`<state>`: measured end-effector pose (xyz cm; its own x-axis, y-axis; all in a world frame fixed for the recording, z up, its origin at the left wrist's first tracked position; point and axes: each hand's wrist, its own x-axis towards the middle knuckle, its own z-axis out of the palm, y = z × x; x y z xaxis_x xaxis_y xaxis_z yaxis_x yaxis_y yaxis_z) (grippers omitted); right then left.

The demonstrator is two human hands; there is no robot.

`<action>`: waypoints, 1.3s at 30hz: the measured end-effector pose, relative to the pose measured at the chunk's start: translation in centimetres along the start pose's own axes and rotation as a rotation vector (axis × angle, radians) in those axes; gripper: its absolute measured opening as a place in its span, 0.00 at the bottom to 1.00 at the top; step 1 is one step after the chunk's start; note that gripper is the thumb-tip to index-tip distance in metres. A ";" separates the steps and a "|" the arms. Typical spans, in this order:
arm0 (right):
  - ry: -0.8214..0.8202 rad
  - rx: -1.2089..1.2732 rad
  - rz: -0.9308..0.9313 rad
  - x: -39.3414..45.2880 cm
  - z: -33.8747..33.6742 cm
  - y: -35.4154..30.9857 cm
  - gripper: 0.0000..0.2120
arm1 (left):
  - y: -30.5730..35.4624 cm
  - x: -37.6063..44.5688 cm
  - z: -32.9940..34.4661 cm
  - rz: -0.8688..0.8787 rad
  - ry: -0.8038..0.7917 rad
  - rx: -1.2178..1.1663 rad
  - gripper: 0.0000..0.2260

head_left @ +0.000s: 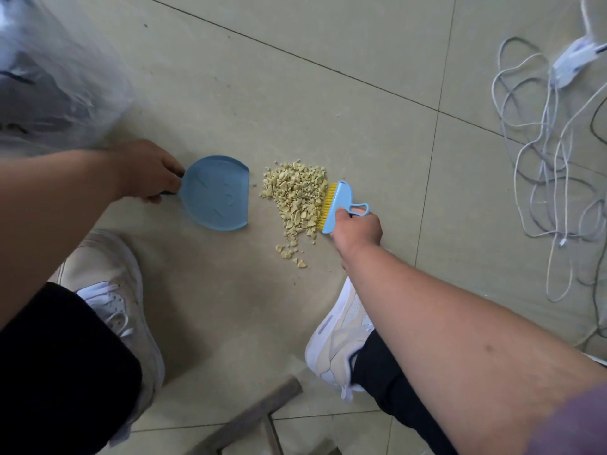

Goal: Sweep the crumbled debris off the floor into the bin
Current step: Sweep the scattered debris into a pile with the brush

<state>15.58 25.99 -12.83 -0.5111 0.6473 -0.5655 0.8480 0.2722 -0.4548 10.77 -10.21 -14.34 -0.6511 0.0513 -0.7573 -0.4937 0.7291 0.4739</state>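
Observation:
A pile of pale yellow crumbled debris (297,200) lies on the tiled floor (345,110), with a few loose bits trailing toward me. My right hand (356,233) grips a small blue brush (338,206) whose yellow bristles touch the pile's right edge. Left of the pile, a blue dustpan (215,193) rests flat on the floor, its open lip facing the debris with a small gap between. My left hand (149,174) holds the dustpan's handle. A bin lined with a clear plastic bag (49,77) stands at the upper left, behind my left hand.
My two pale sneakers, the left (115,290) and the right (338,339), stand on either side below the pile. White cables (538,165) and a power strip (574,60) sprawl at the right. A wooden frame piece (259,415) lies at the bottom centre.

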 end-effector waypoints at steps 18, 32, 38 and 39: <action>-0.097 0.482 0.176 -1.6 -2.6 -0.1 0.01 | 0.6 -0.7 -0.8 -0.058 -0.037 0.013 0.06; -0.259 0.330 -0.020 -1.6 1.0 -4.6 0.04 | 4.1 -2.0 -0.4 0.028 -0.151 -0.208 0.08; -0.265 0.383 0.012 -0.6 0.1 -4.8 0.08 | 5.6 -1.7 1.2 0.028 -0.171 -0.127 0.07; -0.257 0.387 0.017 -0.4 -0.1 -4.7 0.08 | 5.7 -1.7 1.4 0.022 -0.157 -0.117 0.06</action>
<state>11.81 24.53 -10.39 -0.5570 0.4385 -0.7053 0.7668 -0.0545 -0.6395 9.85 -5.22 -11.02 -0.5689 0.1785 -0.8028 -0.5502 0.6429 0.5328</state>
